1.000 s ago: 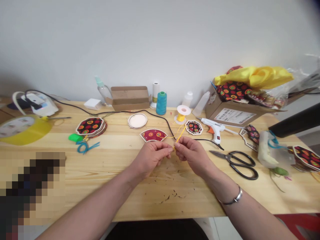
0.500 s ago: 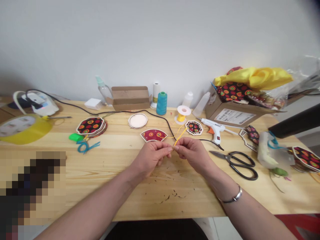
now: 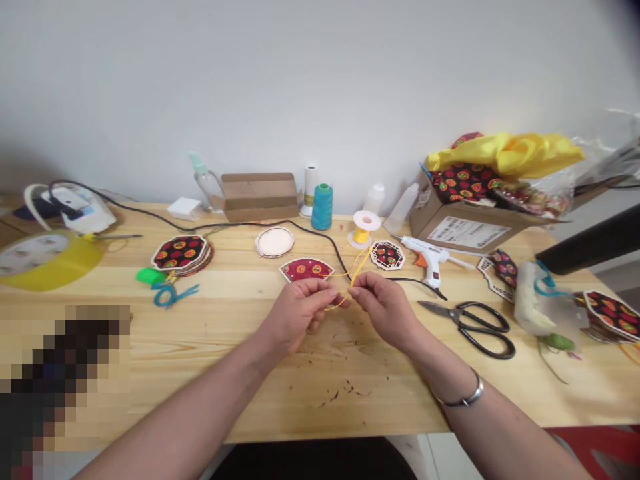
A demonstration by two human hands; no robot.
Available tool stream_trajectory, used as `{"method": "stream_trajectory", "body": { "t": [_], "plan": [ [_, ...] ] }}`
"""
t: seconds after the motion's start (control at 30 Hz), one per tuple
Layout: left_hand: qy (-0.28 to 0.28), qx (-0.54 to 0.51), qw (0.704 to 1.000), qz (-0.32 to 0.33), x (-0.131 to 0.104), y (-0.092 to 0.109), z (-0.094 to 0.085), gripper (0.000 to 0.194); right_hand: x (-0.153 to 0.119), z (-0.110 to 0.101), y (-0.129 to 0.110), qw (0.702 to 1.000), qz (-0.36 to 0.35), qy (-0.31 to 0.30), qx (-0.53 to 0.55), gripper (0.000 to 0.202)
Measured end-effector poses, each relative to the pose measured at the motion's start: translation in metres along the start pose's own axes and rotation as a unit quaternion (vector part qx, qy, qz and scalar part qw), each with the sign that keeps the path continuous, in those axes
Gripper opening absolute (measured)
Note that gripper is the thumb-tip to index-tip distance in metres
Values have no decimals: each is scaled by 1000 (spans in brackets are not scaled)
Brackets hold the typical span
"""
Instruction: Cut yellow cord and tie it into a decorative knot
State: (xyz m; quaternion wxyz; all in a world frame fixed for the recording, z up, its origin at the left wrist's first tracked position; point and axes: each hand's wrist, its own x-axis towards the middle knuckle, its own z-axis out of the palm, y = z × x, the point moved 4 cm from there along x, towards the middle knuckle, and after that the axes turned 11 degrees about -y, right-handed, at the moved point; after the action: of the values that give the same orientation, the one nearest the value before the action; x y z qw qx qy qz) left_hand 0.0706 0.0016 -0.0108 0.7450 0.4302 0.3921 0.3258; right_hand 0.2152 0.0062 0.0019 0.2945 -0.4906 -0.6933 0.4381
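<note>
Both hands meet at mid-table, pinching a thin yellow cord [image 3: 357, 272]. My left hand [image 3: 306, 305] is closed on it with thumb and forefinger, and a loose end curves out beneath those fingertips. Close beside it, my right hand [image 3: 380, 303] pinches the strands where they come together. From there the cord runs up toward a white spool [image 3: 367, 221] wound with yellow. Just behind my left hand lies a red fan-shaped piece [image 3: 306, 269] with a pale border; a strand passes over its right end. A dark patterned piece with a lattice edge [image 3: 387, 255] rests behind my right hand.
To the right are black-handled scissors [image 3: 484, 327], a glue gun [image 3: 431, 257] and a carton [image 3: 470, 230] heaped with fabric. A teal thread cone [image 3: 322, 208] stands at the back. Stacked patterned pieces [image 3: 183, 255] and yellow tape [image 3: 60, 263] lie left. A black cable [image 3: 240, 225] crosses the table.
A loose yellow end now shows below my left fingertips, and the strands above my right hand look more spread. Both hands stay in nearly the same place.
</note>
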Motion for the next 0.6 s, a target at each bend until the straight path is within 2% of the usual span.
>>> {"method": "stream_trajectory", "body": {
  "t": [0.2, 0.37, 0.47, 0.6],
  "plan": [
    [-36, 18, 999, 3, -1, -1, 2, 17, 0, -2, -3, 999, -11, 19, -27, 15],
    [-14, 175, 984, 40, -1, 4, 4, 15, 0, -3, 1, 999, -11, 32, -19, 14],
    [4, 292, 948, 124, -3, 9, 8, 11, 1, -1, 6, 999, -2, 24, 24, 14],
    [21, 453, 864, 217, -7, 9, 14, 19, 2, 4, 9, 992, 22, -7, 126, 15]
  ]
}}
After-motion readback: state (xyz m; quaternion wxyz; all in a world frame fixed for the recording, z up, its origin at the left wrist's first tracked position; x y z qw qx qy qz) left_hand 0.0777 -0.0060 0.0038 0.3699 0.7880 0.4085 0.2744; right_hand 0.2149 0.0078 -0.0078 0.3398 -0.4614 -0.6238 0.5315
